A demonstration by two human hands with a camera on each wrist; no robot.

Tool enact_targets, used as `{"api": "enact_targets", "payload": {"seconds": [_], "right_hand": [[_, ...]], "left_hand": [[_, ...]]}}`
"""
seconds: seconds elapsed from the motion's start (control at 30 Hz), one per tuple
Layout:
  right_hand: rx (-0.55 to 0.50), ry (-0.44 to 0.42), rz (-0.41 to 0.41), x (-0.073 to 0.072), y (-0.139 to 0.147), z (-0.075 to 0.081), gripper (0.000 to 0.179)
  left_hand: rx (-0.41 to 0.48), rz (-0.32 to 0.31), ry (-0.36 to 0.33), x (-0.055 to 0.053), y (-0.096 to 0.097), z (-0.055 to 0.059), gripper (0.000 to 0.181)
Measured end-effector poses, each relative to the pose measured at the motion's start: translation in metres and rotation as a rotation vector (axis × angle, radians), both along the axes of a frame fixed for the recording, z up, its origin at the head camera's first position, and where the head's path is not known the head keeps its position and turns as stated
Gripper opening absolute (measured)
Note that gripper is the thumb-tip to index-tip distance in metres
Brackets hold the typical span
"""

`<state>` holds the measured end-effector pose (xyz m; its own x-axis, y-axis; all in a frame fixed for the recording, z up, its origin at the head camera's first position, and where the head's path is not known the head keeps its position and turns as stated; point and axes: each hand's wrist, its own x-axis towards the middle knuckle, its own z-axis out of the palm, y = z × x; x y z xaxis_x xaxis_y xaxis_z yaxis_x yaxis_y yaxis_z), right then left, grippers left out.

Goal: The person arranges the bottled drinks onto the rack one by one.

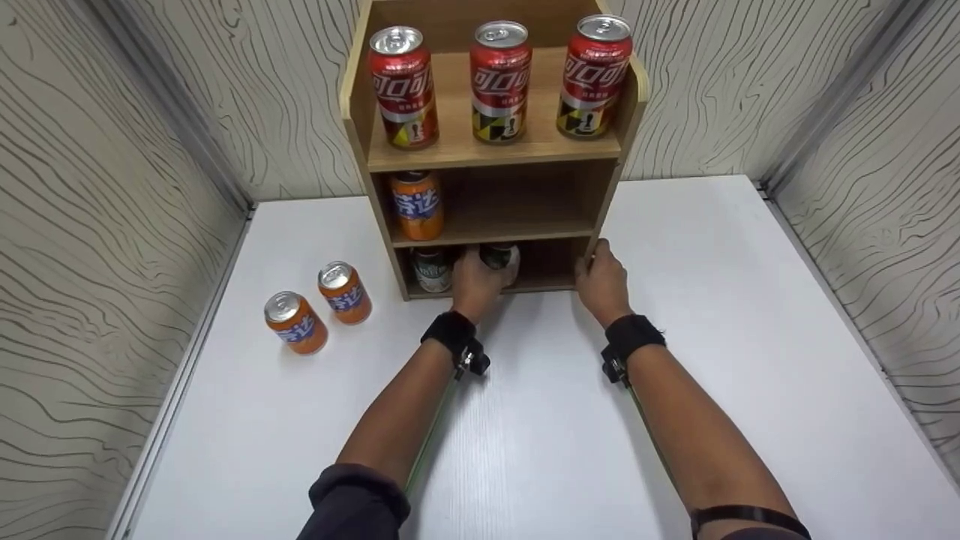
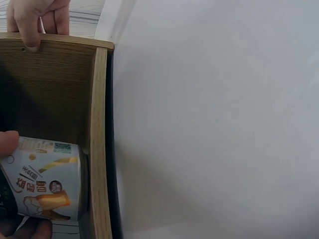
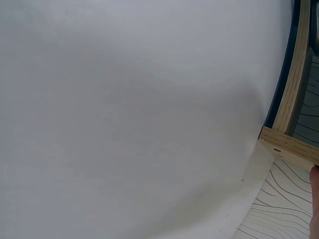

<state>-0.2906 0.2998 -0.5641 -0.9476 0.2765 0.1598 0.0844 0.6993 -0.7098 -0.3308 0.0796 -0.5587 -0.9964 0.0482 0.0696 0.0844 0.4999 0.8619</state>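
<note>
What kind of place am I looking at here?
Likely a small recording booth: patterned panels stand on three sides of a white table, with wrist-worn cameras and a wooden shelf holding drink cans.

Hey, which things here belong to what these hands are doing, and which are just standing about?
In the work:
- left hand, holding a green-and-white can
- right hand, gripping the side of the shelf unit

Untouched, seemingly just standing by:
- two orange cans on the table
- three red cans up top
- middle-shelf orange can
- bottom-left can
</note>
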Motion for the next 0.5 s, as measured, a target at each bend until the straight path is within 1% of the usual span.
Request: {"api": "enact_targets", "payload": {"seconds": [0.1,0.2,0.37,0.5], "right_hand": [[0.006,0.004,0.0,0.0003,-0.0002,0.0004,0.036],[0.008,-0.006,0.003,0.0008,-0.0004,0.0013,0.038],[0.002,-0.017,0.004,0.0017,-0.0017,0.0017,0.039],[-0.002,-0.017,0.008,0.0024,-0.0012,0.002,0.039]], "left_hand": [[-0.012,-0.004,0.003,0.0002,-0.001,-0.0009,0.066],[-0.033,-0.018,-0.01,0.0002,-0.0019,-0.0001,0.075],[-0.084,-0.069,-0.026,-0.001,-0.0025,0.0006,0.081],[-0.085,-0.103,-0.013,-0.0031,-0.0015,-0.0005,0.079]]}}
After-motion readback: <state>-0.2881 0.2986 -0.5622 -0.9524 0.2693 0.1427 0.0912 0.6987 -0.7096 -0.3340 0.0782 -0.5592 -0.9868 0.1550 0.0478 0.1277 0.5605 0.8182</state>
